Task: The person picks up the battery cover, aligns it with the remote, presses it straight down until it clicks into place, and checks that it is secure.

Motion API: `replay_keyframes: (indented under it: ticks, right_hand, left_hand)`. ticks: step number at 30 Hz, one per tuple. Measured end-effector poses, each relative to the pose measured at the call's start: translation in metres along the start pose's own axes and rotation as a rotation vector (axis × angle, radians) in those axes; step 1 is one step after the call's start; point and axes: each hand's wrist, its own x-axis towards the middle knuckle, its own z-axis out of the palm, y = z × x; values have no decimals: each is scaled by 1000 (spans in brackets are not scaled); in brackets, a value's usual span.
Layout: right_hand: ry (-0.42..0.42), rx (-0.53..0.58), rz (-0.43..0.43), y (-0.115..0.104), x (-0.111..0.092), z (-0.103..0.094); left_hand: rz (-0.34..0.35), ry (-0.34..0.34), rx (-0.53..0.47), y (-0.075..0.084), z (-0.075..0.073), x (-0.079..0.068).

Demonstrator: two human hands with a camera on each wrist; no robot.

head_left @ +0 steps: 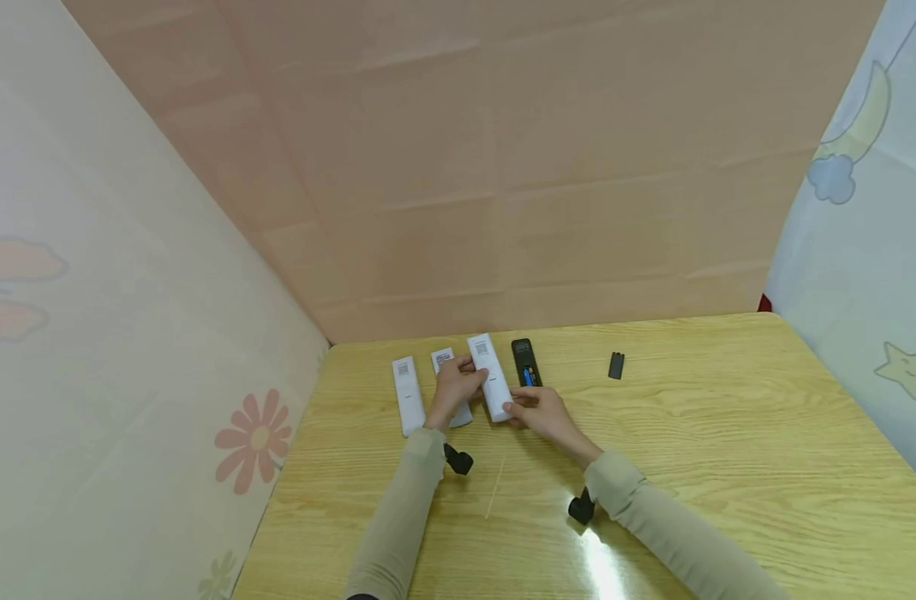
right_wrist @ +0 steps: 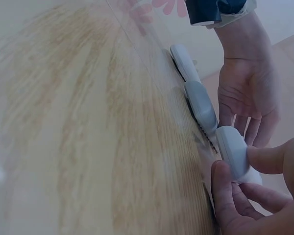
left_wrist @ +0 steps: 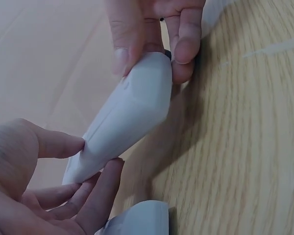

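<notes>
Both hands hold a white remote control [head_left: 490, 375], raised over the table with its labelled back facing up. My left hand [head_left: 455, 387] grips its left side, thumb on the back and fingers beneath. At the near end, my right hand [head_left: 545, 414] pinches it between thumb and fingers. The left wrist view shows the remote's smooth rounded end [left_wrist: 149, 88] tilted between the two hands. Just right of it lies a black remote [head_left: 522, 354], its battery compartment uncovered and a blue battery [head_left: 528, 377] showing inside.
Two more white remotes lie to the left, one at the outer side [head_left: 408, 396] and one partly under my left hand, its near end [head_left: 461, 417] showing. A small black battery cover [head_left: 616, 365] rests farther right on the wooden table [head_left: 713, 433]. A cloth wall [head_left: 503, 208] rises behind.
</notes>
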Motion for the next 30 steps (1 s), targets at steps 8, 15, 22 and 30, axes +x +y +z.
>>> replay_keyframes:
  ticks: [8,15,22,30]
  right_hand:
    - [23,-24,13,2,4,3]
    - [28,-45,26,-1,3,4]
    - [21,-68,23,-2,4,3]
    - [18,-66,29,-3,4,6]
  left_hand:
    - [39,16,145,-1,2,1]
    - [17,60,304,-1,4,-4]
    - [19,41,290,-1,6,-4]
    - [11,63,366,1,6,-5]
